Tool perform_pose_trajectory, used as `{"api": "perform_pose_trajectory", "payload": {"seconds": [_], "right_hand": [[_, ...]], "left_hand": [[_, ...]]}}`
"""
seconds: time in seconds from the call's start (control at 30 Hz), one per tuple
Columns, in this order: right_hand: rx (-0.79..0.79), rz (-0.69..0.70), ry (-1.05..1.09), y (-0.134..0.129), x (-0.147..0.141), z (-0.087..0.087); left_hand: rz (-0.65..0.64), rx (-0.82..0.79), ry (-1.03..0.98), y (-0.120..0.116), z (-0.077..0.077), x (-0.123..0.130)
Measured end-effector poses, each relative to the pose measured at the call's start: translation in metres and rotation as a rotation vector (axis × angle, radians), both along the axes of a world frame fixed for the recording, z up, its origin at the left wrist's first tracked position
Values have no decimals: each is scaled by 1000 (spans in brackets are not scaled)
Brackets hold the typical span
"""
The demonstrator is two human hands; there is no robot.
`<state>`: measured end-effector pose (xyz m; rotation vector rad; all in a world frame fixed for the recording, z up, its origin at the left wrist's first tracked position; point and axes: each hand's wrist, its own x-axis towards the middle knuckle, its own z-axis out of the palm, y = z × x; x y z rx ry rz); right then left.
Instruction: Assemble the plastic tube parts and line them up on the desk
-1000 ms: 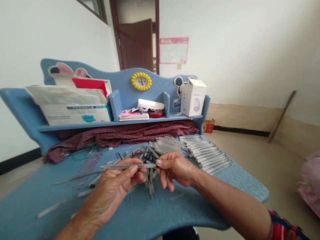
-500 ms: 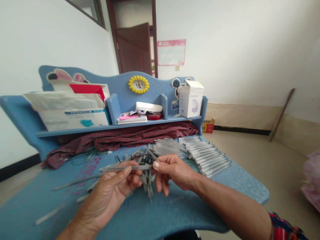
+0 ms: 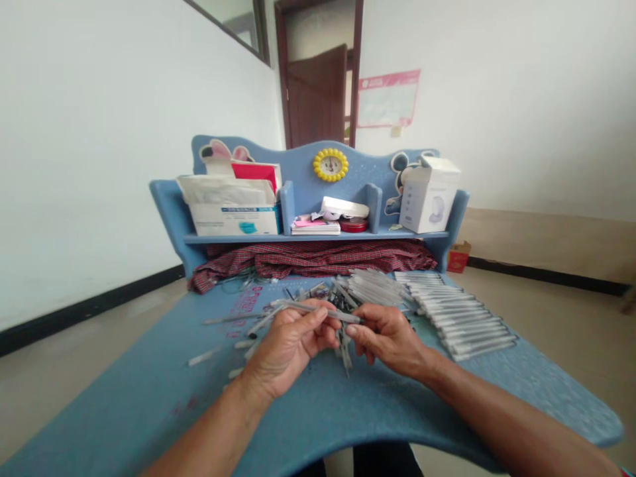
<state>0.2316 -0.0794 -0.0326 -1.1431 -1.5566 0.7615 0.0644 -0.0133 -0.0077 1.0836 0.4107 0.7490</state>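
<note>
A translucent pen barrel is held in front of me, lying nearly level between both hands. My left hand pinches it with thumb and fingers, and its left end passes above the hand. At the right end, the thumb and fingertips of my right hand are closed on the dark tip of the same pen. Beneath and behind the hands lies a heap of loose pen parts, partly hidden. To the right, a neat row of pens rests on the blue table, beside a pile of clear barrels.
A blue shelf spans the table's back edge, holding a mask box, a white box and a red round tin. Checked cloth is bunched under it. A loose clear piece lies at the left.
My view has turned left, so the scene sits further right. Both hands stay on the pen barrel, which now slopes slightly down to the right.
</note>
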Motion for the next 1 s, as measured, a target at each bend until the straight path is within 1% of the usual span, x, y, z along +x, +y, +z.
{"api": "perform_pose_trajectory", "payload": {"seconds": [0.1, 0.23, 0.43, 0.53, 0.6, 0.67, 0.7, 0.77, 0.8, 0.83, 0.9, 1.0], "right_hand": [[-1, -14, -28, 0, 2, 0], [-26, -47, 44, 0, 3, 0], [13, -83, 23, -3, 3, 1], [56, -127, -13, -6, 8, 8], [94, -168, -33, -7, 13, 13], [125, -210, -50, -8, 19, 16], [133, -227, -58, -8, 21, 17], [138, -246, -82, -9, 24, 18], [138, -250, -94, -9, 25, 18], [136, -251, -103, -9, 26, 19], [132, -252, -114, -10, 26, 19], [127, -253, -112, -10, 26, 20]], "left_hand": [[-1, 2, -2, 3, -4, 0], [-42, 29, -15, 4, -8, 0], [-56, 63, 9, 2, -7, 1], [-43, 110, 78, 1, -5, 1], [18, 163, 192, 1, -4, 2], [132, 250, 335, 2, -4, 3], [188, 318, 409, 3, -4, 3], [259, 510, 559, 6, -4, 1], [261, 619, 632, 9, -4, 0], [243, 724, 700, 11, -4, -2], [162, 898, 804, 15, -2, -7], [19, 1068, 931, 20, 3, -15]]}}
